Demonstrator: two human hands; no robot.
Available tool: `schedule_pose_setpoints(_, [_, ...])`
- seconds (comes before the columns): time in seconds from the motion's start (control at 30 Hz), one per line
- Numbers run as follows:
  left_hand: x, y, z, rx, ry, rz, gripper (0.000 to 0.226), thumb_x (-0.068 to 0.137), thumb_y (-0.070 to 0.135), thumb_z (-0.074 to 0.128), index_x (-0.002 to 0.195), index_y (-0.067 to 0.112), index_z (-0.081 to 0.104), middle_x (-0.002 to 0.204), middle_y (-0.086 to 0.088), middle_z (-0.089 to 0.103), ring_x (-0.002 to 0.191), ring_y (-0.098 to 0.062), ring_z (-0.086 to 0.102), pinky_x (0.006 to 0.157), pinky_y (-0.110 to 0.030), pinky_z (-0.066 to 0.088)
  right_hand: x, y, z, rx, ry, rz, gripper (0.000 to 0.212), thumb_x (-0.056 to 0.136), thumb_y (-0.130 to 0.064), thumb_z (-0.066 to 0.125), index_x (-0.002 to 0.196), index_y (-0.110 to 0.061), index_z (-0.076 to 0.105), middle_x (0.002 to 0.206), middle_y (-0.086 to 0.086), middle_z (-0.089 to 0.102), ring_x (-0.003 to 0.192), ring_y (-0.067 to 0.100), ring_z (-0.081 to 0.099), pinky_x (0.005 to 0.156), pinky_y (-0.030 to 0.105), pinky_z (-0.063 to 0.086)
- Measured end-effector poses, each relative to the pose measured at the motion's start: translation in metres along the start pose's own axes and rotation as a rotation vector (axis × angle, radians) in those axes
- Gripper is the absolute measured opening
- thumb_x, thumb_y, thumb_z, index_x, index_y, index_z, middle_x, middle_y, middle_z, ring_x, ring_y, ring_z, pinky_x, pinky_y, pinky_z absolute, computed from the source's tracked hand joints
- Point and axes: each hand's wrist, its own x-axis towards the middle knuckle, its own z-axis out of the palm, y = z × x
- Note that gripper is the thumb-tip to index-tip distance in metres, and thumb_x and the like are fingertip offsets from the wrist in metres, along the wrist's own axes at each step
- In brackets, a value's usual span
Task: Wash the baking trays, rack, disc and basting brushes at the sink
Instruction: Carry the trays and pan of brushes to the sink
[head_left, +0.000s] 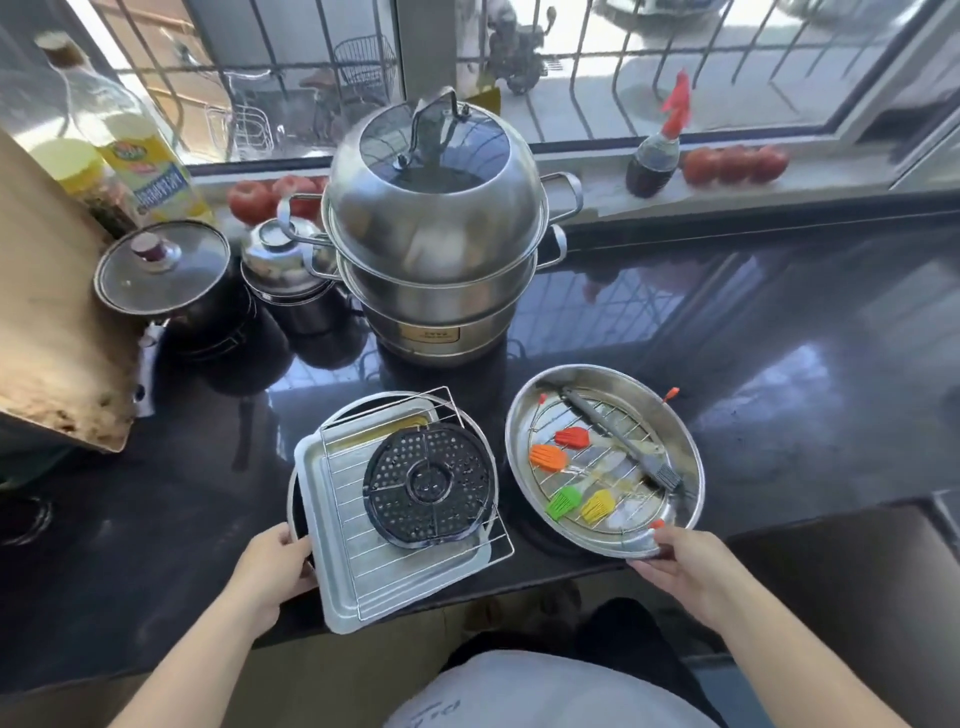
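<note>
While L hand (275, 564) grips rect. tray (332, 525) w/ rack (353, 499) & disc (428, 486), R hand (685, 564) pinches round tray (670, 410) of brushes (571, 467).

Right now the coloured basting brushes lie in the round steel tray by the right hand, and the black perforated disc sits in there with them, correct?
Not quite. The head view shows the black perforated disc on the wire rack over the rectangular tray, by the left hand.
</note>
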Motion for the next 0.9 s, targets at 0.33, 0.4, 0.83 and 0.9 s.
schedule_pose_setpoints(0.33, [-0.039,0.009,0.024,-0.102,-0.062,0.097,0.014,0.104,-0.002,0.051,0.106,-0.002,0.066,0.091,-0.019,0.078,0.073,-0.032,0.073,0.072,-0.048,0.062,-0.011,0.006,-0.025,0.256,-0.002,-0.047,0.021,0.102,-0.001,0.053,0.121,0.005,0.058,0.104,0.024,0.072,0.083,0.034,0.075,0.055,0.03,0.062])
schedule_pose_setpoints(0.4, [-0.044,0.009,0.031,-0.122,-0.057,0.093,0.015,0.103,-0.005,0.051,0.105,-0.002,0.065,0.093,-0.021,0.078,0.073,-0.033,0.073,0.071,-0.047,0.062,-0.012,0.008,-0.031,0.25,0.017,-0.055,0.023,0.101,-0.001,0.054,0.123,0.004,0.058,0.104,0.024,0.072,0.081,0.033,0.076,0.055,0.03,0.062])
schedule_pose_setpoints(0.83, [-0.084,0.068,0.14,-0.097,-0.325,0.151,0.017,0.101,-0.006,0.053,0.111,0.0,0.065,0.096,-0.019,0.078,0.075,-0.032,0.075,0.068,-0.046,0.062,-0.027,-0.008,-0.113,0.478,0.175,-0.128,0.02,0.104,0.0,0.048,0.122,0.004,0.054,0.099,0.024,0.066,0.062,0.029,0.074,0.046,0.025,0.058])
schedule_pose_setpoints(0.9, [-0.088,0.087,0.167,-0.066,-0.354,0.169,0.016,0.102,-0.005,0.053,0.112,-0.001,0.064,0.097,-0.02,0.078,0.077,-0.034,0.072,0.067,-0.046,0.063,-0.031,-0.011,-0.136,0.542,0.215,-0.162,0.022,0.104,0.001,0.047,0.124,0.004,0.054,0.095,0.023,0.069,0.056,0.026,0.074,0.045,0.024,0.056])
